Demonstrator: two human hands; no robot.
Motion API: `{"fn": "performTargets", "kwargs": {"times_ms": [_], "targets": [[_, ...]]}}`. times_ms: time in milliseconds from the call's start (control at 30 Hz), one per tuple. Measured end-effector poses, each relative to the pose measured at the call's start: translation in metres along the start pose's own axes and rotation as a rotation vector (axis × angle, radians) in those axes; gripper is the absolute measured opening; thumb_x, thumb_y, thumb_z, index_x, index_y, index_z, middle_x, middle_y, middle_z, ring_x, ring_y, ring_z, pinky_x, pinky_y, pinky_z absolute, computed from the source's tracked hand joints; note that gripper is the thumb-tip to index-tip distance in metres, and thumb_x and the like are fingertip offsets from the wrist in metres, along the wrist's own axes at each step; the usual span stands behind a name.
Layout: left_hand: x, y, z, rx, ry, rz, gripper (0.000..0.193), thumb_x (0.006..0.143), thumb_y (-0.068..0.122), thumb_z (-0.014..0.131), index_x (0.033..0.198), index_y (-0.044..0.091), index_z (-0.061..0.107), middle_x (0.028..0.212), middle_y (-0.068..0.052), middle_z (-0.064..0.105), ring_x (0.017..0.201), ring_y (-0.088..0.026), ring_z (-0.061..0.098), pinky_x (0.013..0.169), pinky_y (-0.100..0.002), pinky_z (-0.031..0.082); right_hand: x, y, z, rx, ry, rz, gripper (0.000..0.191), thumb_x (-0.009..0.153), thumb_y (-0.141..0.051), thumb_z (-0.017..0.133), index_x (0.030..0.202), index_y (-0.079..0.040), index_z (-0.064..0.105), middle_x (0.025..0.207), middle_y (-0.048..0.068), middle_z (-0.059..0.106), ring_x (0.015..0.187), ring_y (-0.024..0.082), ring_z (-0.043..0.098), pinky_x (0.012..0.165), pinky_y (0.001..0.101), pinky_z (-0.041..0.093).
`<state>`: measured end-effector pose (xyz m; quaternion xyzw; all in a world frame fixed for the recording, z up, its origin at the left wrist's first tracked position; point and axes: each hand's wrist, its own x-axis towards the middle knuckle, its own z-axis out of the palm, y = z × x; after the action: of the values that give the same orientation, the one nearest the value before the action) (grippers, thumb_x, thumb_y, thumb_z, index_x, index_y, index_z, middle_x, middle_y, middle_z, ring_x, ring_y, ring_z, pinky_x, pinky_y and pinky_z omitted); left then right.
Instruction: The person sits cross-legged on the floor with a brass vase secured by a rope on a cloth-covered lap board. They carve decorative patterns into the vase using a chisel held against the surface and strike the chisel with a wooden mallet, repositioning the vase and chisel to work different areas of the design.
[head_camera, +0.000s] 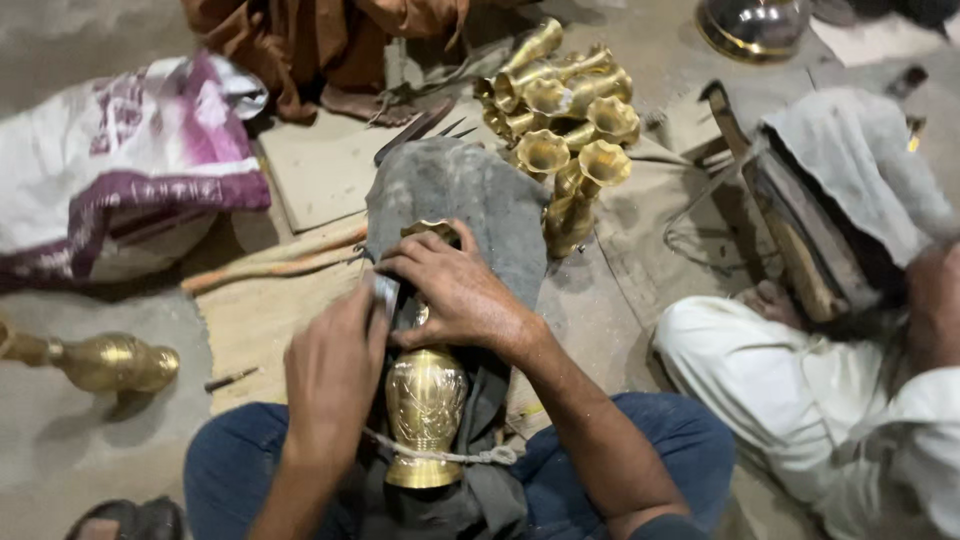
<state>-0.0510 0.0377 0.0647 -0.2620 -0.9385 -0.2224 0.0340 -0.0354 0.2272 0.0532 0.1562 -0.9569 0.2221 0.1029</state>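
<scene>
Brass vase (426, 405): lies lengthwise between the person's knees, foot toward the body, mouth (432, 230) pointing away, bedded on a grey cloth (470, 190) that drapes over a support beneath it.

Right hand (455, 290): closed down over the vase's narrow neck, fingers curled across the top and pressing it into the cloth; it is clamped on the vase, just beyond the swell of the body.

Left hand (335, 375): fingers pinched together on a small grey tool (385, 293), blurred, whose tip meets the neck right beside the right hand's fingertips. What kind of tool it is I cannot tell.

Cord (450, 457): a pale rope runs across the vase near its foot, on the near side of both hands, apparently tying it down.

Handling: the vase looks like stiff, polished metal, likely weighty for its size and slippery on the smooth belly; the engraved body could scratch or dent. The neck, where the right hand sits, seems the surest hold, since the round body would roll under a palm.

Beyond the grip: a heap of brass vases (565, 130) past the cloth's far end.

Left of the grip: another brass vase (105, 362) on the floor, and a white and purple sack (120, 160).

Right of the grip: another person in white clothing (800, 400) sits apart from the hands.
</scene>
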Motion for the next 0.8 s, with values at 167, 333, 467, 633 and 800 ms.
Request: {"fn": "performTargets", "kwargs": {"times_ms": [167,333,467,633,800], "targets": [[-0.006,-0.003,0.001,-0.059,0.102,0.070,0.030,0.093,0.023,0.066,0.119,0.007,0.067,0.088,-0.019,0.072,0.077,-0.041,0.070,0.065,-0.052,0.055,0.000,0.001,0.001,0.010,0.020,0.005,0.080,0.068,-0.055,0.083,0.130,-0.008,0.064,0.132,0.009,0.061,0.136,0.029,0.050,0.121,0.0628,0.016],[-0.008,-0.011,0.006,-0.052,0.017,0.010,0.024,0.098,0.025,0.064,0.113,0.006,0.065,0.087,-0.020,0.072,0.076,-0.044,0.068,0.064,-0.055,0.053,-0.002,0.001,0.001,0.008,0.010,0.012,0.080,0.067,-0.051,0.084,0.132,-0.009,0.064,0.133,0.008,0.062,0.137,0.029,0.050,0.121,0.0632,0.017],[-0.005,-0.011,0.009,-0.080,0.060,0.042,0.027,0.096,0.025,0.065,0.115,0.006,0.064,0.090,-0.021,0.072,0.076,-0.044,0.068,0.065,-0.054,0.054,0.001,0.000,0.002,0.000,0.024,0.004,0.077,0.068,-0.050,0.083,0.130,-0.009,0.064,0.133,0.008,0.062,0.138,0.028,0.051,0.122,0.0626,0.018],[-0.010,-0.008,0.008,-0.016,0.048,0.016,0.046,0.096,0.022,0.064,0.140,0.011,0.062,0.088,-0.020,0.071,0.074,-0.043,0.068,0.065,-0.054,0.054,0.001,0.002,0.003,-0.025,0.024,0.019,0.084,0.066,-0.053,0.085,0.133,-0.008,0.062,0.132,0.009,0.061,0.136,0.028,0.050,0.122,0.0645,0.015],[-0.012,-0.005,0.007,0.015,0.046,0.016,0.042,0.098,0.025,0.066,0.137,0.013,0.063,0.090,-0.016,0.072,0.079,-0.038,0.071,0.069,-0.050,0.056,-0.003,0.003,0.003,0.004,0.031,-0.017,0.083,0.068,-0.055,0.084,0.132,-0.008,0.063,0.134,0.008,0.062,0.139,0.030,0.048,0.121,0.0631,0.017]]}}
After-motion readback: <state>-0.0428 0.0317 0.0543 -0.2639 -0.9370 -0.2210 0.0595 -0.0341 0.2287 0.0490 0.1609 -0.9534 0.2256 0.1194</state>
